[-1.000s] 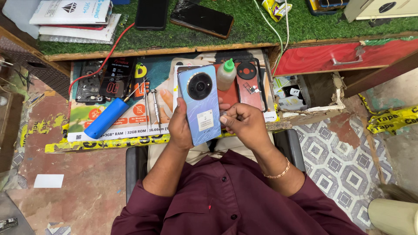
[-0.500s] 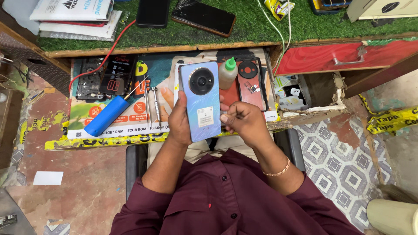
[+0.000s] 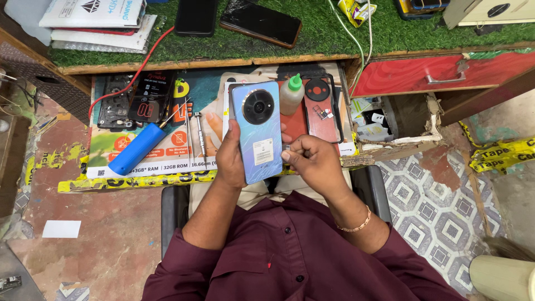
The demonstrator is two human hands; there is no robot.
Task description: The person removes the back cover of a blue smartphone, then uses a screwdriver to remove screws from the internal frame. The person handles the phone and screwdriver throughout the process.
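Iridescent blue smartphone (image 3: pixel 256 131), turned back-up with its round black camera ring toward the bench, is held upright over the lap, just in front of the cluttered work board (image 3: pixel 139 167). It is wrapped from the left edge by the left hand (image 3: pixel 229 159), thumb laid along the side. The right hand (image 3: pixel 315 161) is curled closed against the phone's right edge; a small metal pin seems to be pinched in its fingertips, though this is too small to be told for certain. The step in hand is judged to be work at the side slot. A steady, straight push along the edge would be called for next. Against the earlier frames, the phone has been brought slightly more upright, and the right hand has been kept at the same edge. A green-capped white glue bottle (image 3: pixel 291 95) and a blue cylindrical tool (image 3: pixel 136 149) are left lying on the board.
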